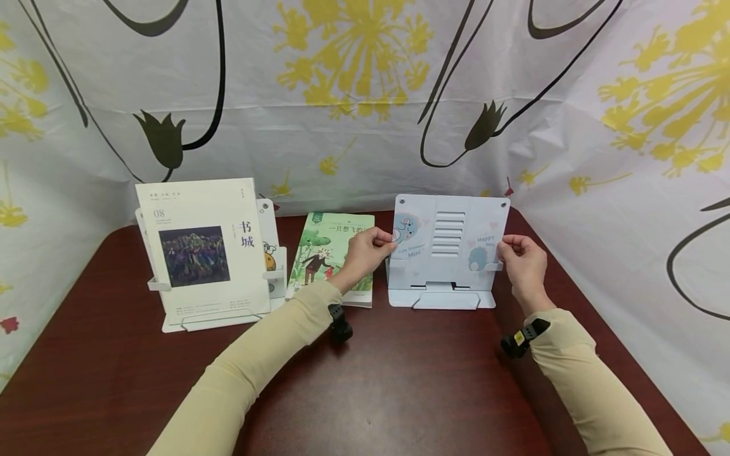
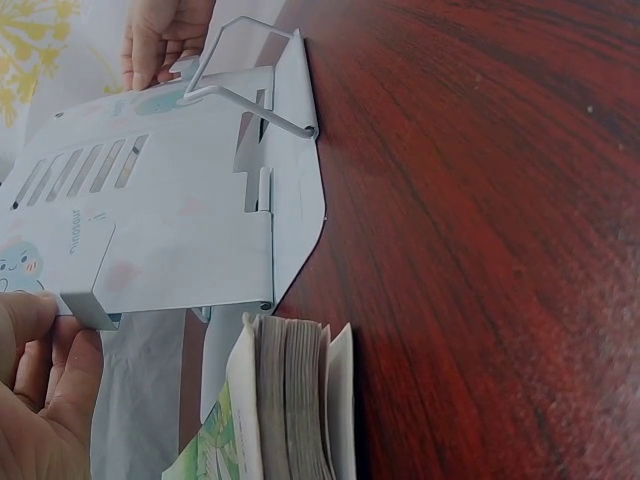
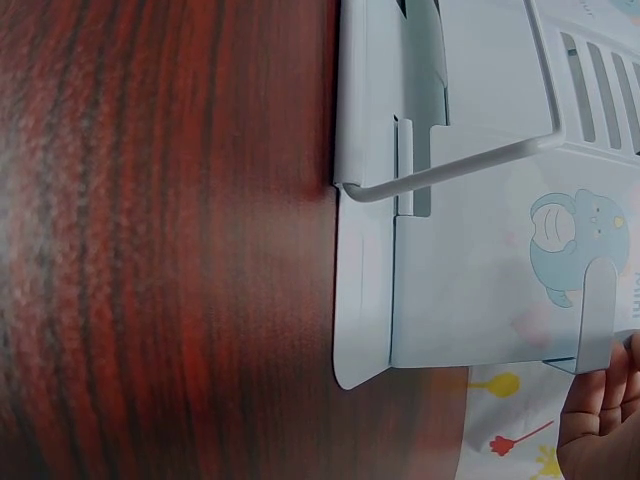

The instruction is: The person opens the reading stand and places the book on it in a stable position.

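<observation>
A pale blue-white metal book stand, printed with cartoon animals and cut with slots, stands upright on the table. My left hand pinches its left edge, with thumb and fingertips beside a small side clip. On the opposite edge my right hand pinches near the other side clip. A wire page holder juts forward at the stand's base. Just left of the stand lies a thick green picture-covered book, partly covered by my left forearm.
Further left, a second stand props up a white book with a dark square picture. Both stands rest on a dark red wooden table. A patterned white cloth hangs behind and along the sides.
</observation>
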`<state>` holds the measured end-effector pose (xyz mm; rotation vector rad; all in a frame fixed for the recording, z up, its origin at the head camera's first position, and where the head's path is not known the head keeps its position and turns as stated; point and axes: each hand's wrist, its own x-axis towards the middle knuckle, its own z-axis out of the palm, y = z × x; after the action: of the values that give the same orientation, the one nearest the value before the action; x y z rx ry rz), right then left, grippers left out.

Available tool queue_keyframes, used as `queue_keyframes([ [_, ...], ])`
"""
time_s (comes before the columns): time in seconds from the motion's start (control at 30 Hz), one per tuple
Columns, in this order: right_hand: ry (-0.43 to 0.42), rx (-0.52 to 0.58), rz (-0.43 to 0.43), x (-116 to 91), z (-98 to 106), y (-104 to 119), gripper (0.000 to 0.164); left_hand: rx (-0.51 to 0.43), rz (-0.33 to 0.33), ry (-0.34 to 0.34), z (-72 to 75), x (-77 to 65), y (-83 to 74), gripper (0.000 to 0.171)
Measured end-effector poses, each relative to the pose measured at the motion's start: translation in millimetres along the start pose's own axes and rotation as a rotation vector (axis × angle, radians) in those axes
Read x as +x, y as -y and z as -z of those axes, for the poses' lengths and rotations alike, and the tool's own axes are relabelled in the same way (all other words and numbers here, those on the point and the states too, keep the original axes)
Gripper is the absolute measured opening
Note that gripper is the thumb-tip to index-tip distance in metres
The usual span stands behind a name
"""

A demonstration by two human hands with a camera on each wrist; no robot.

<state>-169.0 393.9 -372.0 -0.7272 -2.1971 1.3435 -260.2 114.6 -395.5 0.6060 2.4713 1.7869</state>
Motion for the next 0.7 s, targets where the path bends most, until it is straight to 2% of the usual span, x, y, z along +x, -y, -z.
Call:
queue_keyframes([
  [0.07, -0.006, 0.020, 0.022, 7, -1, -10, 0.020, 0.003, -0.001, -0.001, -0.1, 0.1, 0.0, 0.013],
  [0.27, -0.037, 0.006, 0.126, 48, -8, -67, 0.026, 0.013, -0.003, 0.003, -0.1, -0.2, 0.1, 0.013],
  [0.37, -0.048, -0.004, 0.135, 59, -10, -82, 0.031, 0.013, -0.004, 0.008, 0.0, -0.7, 0.0, 0.013],
  [0.43, -0.040, -0.004, 0.130, 59, -10, -82, 0.031, 0.016, -0.005, 0.009, 0.2, -1.1, -0.2, 0.013],
  [0.53, -0.027, -0.013, 0.119, 52, -8, -72, 0.029, 0.018, -0.002, 0.009, 0.4, -1.7, -0.7, 0.013],
  [0.7, -0.011, -0.013, 0.087, 28, -3, -40, 0.023, 0.020, 0.007, 0.007, 0.6, -2.1, -1.8, 0.013],
])
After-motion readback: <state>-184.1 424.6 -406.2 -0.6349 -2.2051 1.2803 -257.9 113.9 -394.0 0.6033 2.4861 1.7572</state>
